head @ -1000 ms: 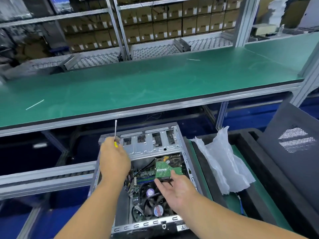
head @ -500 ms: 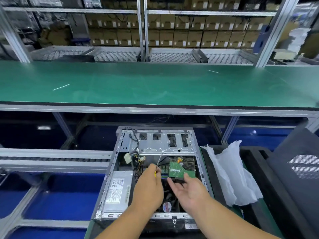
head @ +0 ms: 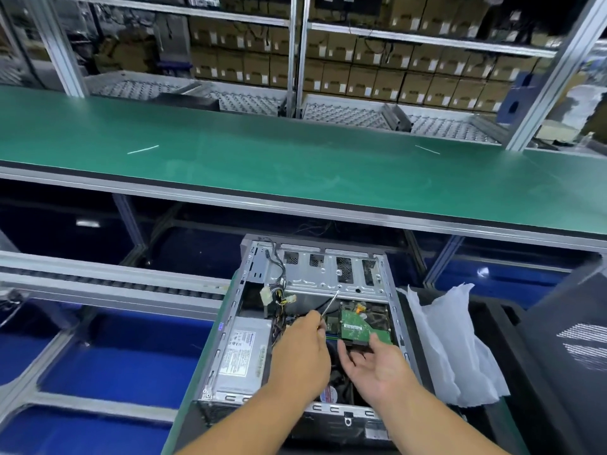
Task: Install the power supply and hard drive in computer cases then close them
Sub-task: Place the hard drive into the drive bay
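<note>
Two hands working inside open computer case (head: 230,326), lying below green bench (head: 295,172). Power supply (head: 241,354) sitting in case's left bay, label facing up, loose cable bundle (head: 274,295) hanging just beyond it. Left hand (head: 300,354) curling round screwdriver (head: 328,305), thin shaft pointing up and right toward drive cage (head: 331,274). Hard drive (head: 363,328) lying green board up, just under cage, right of shaft. Right hand (head: 377,364) cupping palm up, fingertips gripping drive's near edge. White foam wrap (head: 450,343) crumpling beside case's right wall, over black tray (head: 502,326).
</note>
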Motion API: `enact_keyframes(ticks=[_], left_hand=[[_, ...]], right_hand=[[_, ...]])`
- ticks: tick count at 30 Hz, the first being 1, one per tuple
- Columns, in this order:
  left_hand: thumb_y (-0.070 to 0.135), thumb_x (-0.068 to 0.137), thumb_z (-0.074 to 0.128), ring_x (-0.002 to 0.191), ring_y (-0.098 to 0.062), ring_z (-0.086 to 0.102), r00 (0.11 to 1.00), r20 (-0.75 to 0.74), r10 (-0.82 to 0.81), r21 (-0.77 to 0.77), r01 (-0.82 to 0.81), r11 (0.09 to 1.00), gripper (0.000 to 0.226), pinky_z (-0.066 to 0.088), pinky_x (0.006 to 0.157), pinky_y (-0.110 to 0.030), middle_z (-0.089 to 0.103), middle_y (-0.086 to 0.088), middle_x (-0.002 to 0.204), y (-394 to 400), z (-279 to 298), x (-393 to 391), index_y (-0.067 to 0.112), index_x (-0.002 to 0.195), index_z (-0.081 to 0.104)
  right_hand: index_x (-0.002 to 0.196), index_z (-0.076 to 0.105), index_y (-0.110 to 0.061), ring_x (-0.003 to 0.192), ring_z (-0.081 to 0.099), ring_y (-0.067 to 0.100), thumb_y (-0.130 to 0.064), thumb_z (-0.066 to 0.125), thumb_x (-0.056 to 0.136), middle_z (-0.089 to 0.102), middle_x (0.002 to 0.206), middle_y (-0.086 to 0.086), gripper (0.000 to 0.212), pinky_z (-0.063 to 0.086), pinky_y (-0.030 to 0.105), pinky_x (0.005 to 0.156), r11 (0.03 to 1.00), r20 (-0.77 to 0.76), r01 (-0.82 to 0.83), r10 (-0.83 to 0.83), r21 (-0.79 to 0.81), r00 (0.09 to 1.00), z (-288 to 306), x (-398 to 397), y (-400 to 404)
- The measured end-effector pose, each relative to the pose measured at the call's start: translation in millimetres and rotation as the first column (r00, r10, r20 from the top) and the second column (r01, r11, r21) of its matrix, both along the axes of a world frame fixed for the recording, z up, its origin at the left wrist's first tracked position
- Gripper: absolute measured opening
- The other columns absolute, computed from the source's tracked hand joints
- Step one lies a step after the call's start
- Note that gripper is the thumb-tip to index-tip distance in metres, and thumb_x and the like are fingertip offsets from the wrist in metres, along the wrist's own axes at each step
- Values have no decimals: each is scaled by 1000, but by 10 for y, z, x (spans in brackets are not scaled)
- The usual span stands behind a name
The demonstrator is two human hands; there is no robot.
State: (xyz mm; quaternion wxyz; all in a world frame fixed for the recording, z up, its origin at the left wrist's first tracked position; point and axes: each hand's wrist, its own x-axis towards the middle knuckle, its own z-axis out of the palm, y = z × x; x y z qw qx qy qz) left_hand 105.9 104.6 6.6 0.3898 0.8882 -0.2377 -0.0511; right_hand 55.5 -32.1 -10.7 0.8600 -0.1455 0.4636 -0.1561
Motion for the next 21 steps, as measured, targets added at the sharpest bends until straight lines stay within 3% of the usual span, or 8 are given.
enact_keyframes(ticks=[9, 15, 18, 21], left_hand=[[27, 105, 37, 82, -13, 57, 1000, -17, -13, 9, 13, 1000, 15, 52, 78, -40, 56, 9, 92, -3, -30, 34, 32, 95, 46], [26, 106, 38, 83, -11, 56, 999, -18, -27, 15, 27, 1000, 15, 51, 76, -38, 57, 11, 94, -17, -30, 40, 30, 97, 49], [25, 106, 38, 83, -12, 56, 999, -17, -31, 25, 32, 999, 15, 51, 77, -39, 57, 10, 95, -19, -37, 42, 29, 98, 49], [25, 106, 38, 83, -14, 57, 999, -11, -32, 39, 32, 999, 14, 51, 77, -40, 58, 8, 95, -24, -43, 45, 29, 99, 49]], right_hand=[[159, 28, -16, 153, 24, 39, -20, 51, 108, 11, 170, 15, 57, 58, 63, 84, 998, -4, -54, 54, -37, 999, -77, 87, -63], [161, 25, -17, 154, 21, 41, -22, 47, 109, 8, 171, 15, 56, 56, 65, 89, 991, 8, -99, 100, -87, 995, -25, 290, -219], [161, 22, -10, 153, 22, 45, -14, 47, 109, 9, 169, 21, 57, 47, 66, 105, 994, 41, -94, 96, -49, 995, 9, 372, -276], [158, 20, -1, 151, 22, 51, 2, 43, 104, 13, 165, 30, 59, 39, 68, 111, 996, 56, -90, 91, -26, 994, 62, 471, -318]])
